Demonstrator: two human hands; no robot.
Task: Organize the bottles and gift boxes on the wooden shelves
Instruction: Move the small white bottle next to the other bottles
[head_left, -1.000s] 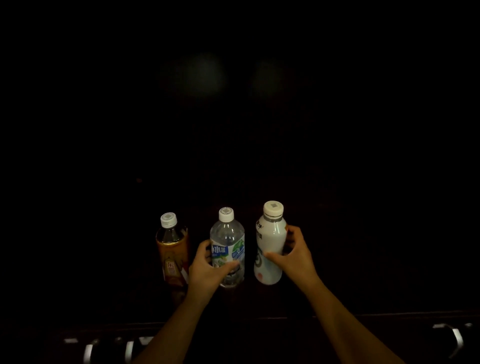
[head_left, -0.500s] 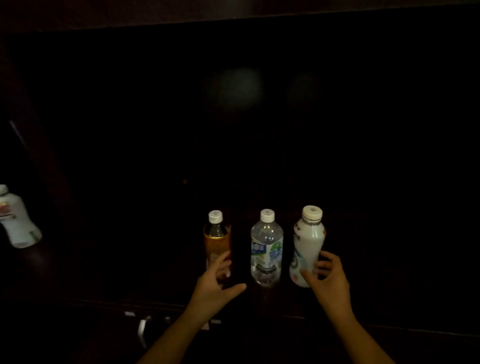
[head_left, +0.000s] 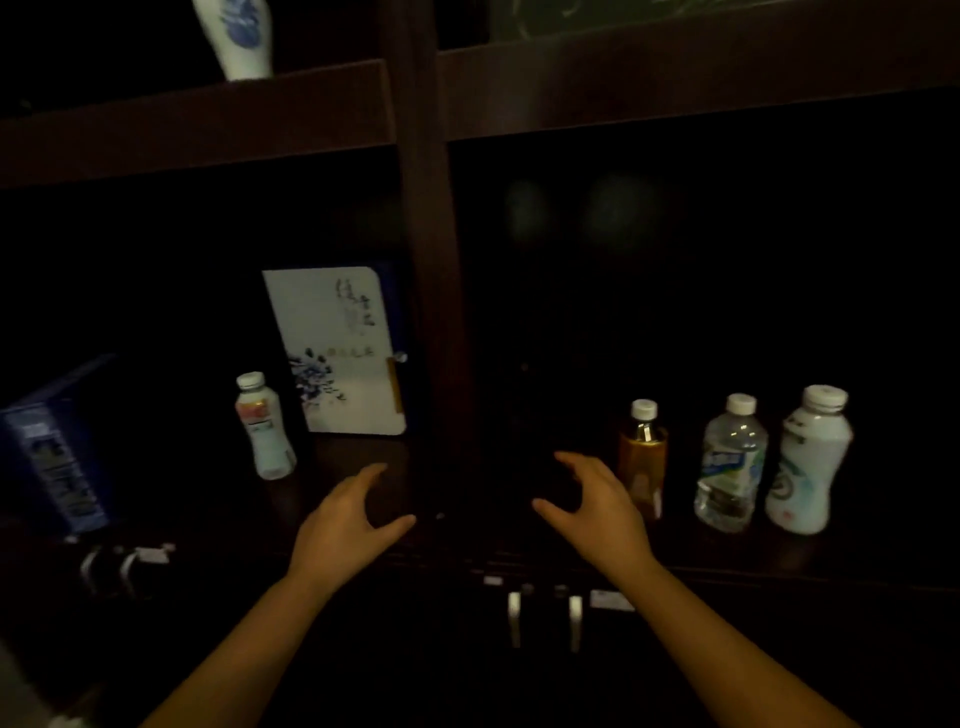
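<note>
both hands are empty and held apart in the air in front of the dark wooden shelf unit (head_left: 421, 260). left hand (head_left: 348, 525) has its fingers spread and loosely curled, thumb pointing right, gripping nothing. right hand (head_left: 597, 509) mirrors it, fingers apart and curved, thumb pointing left, also gripping nothing. they hover on either side of the upright post that divides the shelf into two compartments.

in the right compartment three bottles stand upright in a row, near one another but not touching: an amber tea bottle (head_left: 642, 457) with a white cap, just beside the right hand; a clear water bottle (head_left: 730, 462) with a blue and green label in the middle; and a white drink bottle (head_left: 808, 462) at the far right.

in the left compartment a small white bottle (head_left: 263, 426) with a reddish label stands upright. behind and to its right a pale gift box (head_left: 337, 348) with blue floral print stands upright against the post. at the far left a dark blue gift box (head_left: 57, 447) stands at an angle; its printing is too dim to read.

on the shelf above, the lower part of a blue and white vase (head_left: 239, 36) shows. below the shelf edge are what look like pale metal handles (head_left: 543, 618), though the light is too poor to be sure.
</note>
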